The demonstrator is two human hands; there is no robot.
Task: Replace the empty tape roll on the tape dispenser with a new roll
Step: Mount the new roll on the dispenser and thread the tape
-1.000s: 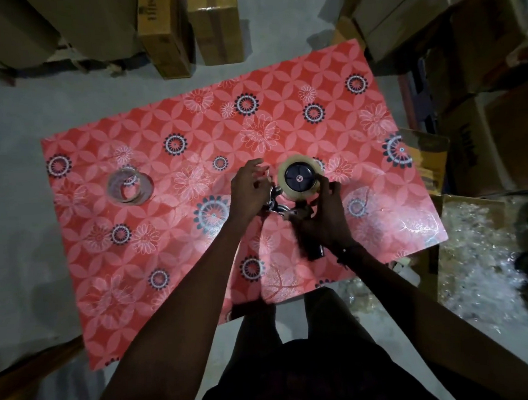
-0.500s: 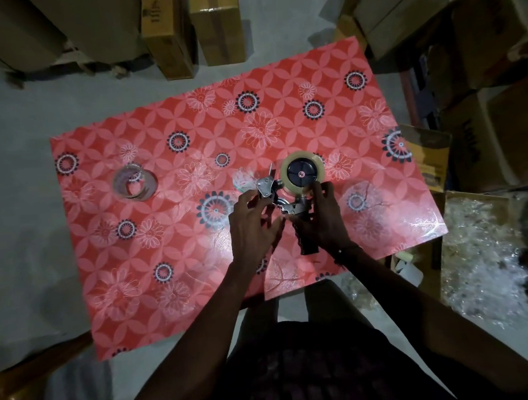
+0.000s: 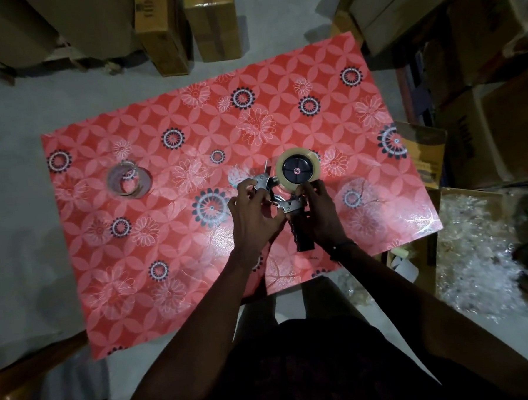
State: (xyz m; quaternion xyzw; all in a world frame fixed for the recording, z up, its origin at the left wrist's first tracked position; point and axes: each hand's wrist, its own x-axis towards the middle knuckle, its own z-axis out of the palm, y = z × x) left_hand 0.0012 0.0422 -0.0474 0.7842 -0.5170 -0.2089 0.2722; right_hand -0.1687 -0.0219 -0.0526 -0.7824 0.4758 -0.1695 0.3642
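New roll [image 3: 298,170] sits mounted on the dispenser [image 3: 282,203], gripped by both hands, left hand [image 3: 251,218] and right hand [image 3: 320,215]; tape threading likely remains, empty core [image 3: 129,181] aside.

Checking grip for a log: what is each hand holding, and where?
Both hold the tape dispenser: the left hand grips its metal front end, the right hand its frame just below the new roll.

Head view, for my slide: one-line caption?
Both hands, left hand and right hand, work a tape dispenser carrying a new roll.
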